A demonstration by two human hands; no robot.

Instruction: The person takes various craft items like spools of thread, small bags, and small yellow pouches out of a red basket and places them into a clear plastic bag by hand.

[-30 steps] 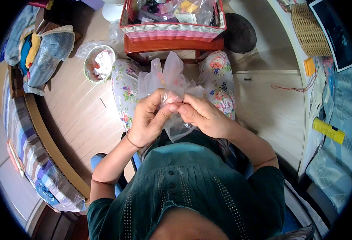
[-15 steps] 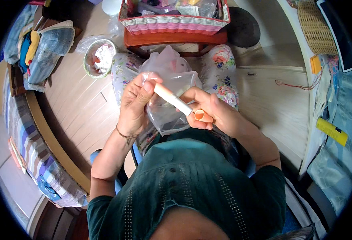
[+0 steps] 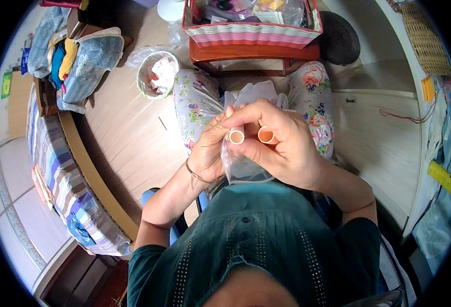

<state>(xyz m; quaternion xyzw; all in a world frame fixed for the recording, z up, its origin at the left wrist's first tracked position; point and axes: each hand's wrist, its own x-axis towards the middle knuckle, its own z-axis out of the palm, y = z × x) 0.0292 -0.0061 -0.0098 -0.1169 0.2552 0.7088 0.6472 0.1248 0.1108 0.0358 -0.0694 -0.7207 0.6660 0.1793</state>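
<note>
My two hands meet over my lap. My left hand [image 3: 208, 148] is closed round a slim tube [image 3: 236, 137], whose round, pale-rimmed end faces up; the rest of it is hidden by fingers. My right hand [image 3: 292, 146] holds a small orange cap [image 3: 266, 134], hollow side up, in its curled fingers. Its thumb and forefinger reach across to the tube and my left fingertips. Just below the hands hangs a clear plastic bag [image 3: 246, 171], lying over my lap and partly covered by them.
Ahead, a pink-and-white basket [image 3: 253, 37] of packets sits on a red-brown wooden stool [image 3: 256, 52]. A lined waste bin [image 3: 142, 77] stands left of my floral-covered knees. Folded clothes [image 3: 95, 66] lie at the far left, above a striped bedspread [image 3: 64, 174]. Pale cabinet doors [image 3: 374, 133] flank my right.
My hands have come closer together. The tube, slanting between them before, has turned its end up toward the view. My right fingers now reach over my left. The whole view has shifted leftward.
</note>
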